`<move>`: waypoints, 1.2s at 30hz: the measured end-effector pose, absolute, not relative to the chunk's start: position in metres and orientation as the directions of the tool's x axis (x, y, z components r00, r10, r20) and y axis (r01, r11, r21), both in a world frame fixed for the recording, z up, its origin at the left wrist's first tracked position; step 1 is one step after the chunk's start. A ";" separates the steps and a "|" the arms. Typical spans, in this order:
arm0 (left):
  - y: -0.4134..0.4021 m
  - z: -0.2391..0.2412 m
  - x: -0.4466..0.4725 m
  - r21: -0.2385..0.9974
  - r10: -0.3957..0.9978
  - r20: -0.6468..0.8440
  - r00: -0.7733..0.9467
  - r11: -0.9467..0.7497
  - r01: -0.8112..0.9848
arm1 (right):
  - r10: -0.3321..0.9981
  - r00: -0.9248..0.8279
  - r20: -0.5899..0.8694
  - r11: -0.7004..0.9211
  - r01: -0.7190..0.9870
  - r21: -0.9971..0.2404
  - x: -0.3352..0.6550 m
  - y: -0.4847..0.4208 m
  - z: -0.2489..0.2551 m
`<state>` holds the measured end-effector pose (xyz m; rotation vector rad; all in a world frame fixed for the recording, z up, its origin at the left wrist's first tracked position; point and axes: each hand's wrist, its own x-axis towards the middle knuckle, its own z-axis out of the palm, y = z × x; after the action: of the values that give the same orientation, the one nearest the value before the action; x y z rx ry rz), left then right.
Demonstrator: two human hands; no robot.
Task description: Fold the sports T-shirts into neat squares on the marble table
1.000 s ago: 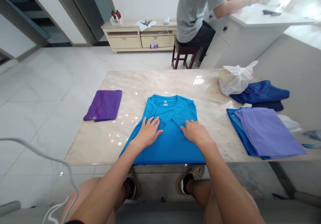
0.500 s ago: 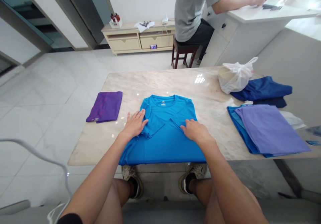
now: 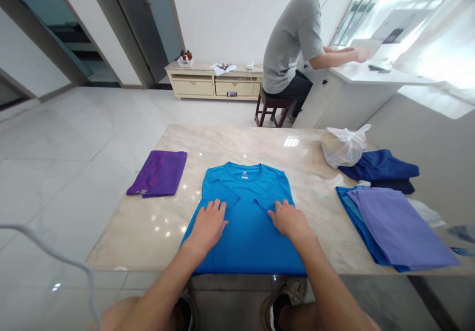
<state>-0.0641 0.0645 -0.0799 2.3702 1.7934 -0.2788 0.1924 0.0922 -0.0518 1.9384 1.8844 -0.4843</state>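
Note:
A blue T-shirt (image 3: 252,232) lies collar-away on the marble-look table, both sleeves folded inward over its body. Its lower end reaches the table's near edge. My left hand (image 3: 212,219) rests flat on the folded left sleeve, fingers slightly spread. On the shirt's right side, my right hand (image 3: 290,218) lies by the sleeve's edge with its fingers stretched out and a little bent. Neither hand grips the cloth. A folded purple garment (image 3: 159,173) sits to the left of the shirt.
At the right lies a stack of folded garments with a lavender one (image 3: 403,227) on top. Behind it are dark blue clothes (image 3: 382,166) and a tied white plastic bag (image 3: 345,147). A person in a grey shirt (image 3: 293,39) sits on a stool beyond the marble-look table (image 3: 237,140).
My left hand has slid down and inward along the shirt, and the left side of the shirt now lies flatter. My right hand stays at about the same place. The camera view has tilted up.

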 end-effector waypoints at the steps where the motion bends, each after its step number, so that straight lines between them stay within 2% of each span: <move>1: 0.064 -0.078 -0.061 0.014 0.932 -0.258 0.254 -0.260 0.966 | 0.864 0.035 -0.503 -0.016 0.999 0.042 0.192 0.093 -0.053; 7: 0.069 -0.069 -0.057 -0.001 0.926 -0.339 0.169 -0.180 0.984 | 0.878 0.038 -0.477 -0.012 0.998 0.057 0.194 0.093 -0.059; 15: 0.067 -0.069 -0.060 0.032 0.883 -0.424 0.201 -0.207 0.978 | 0.870 0.030 -0.492 -0.002 0.998 0.059 0.197 0.094 -0.058; 27: 0.067 -0.063 -0.043 0.096 0.862 -0.429 0.269 -0.252 0.963 | 0.818 -0.057 -0.572 0.079 0.997 0.013 0.180 0.096 -0.054; 32: 0.062 -0.048 -0.035 0.186 0.882 -0.328 0.340 -0.292 0.938 | 0.849 -0.164 -0.502 0.146 0.986 -0.074 0.149 0.088 -0.048; 36: 0.064 -0.045 -0.044 0.234 0.923 -0.246 0.295 -0.238 0.943 | 0.905 -0.218 -0.364 0.141 0.964 -0.227 0.129 0.084 -0.043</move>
<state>-0.0441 0.0639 -0.0446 2.2345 1.6856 -0.0805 0.1288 0.0838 -0.0430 1.8695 2.2631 -0.6270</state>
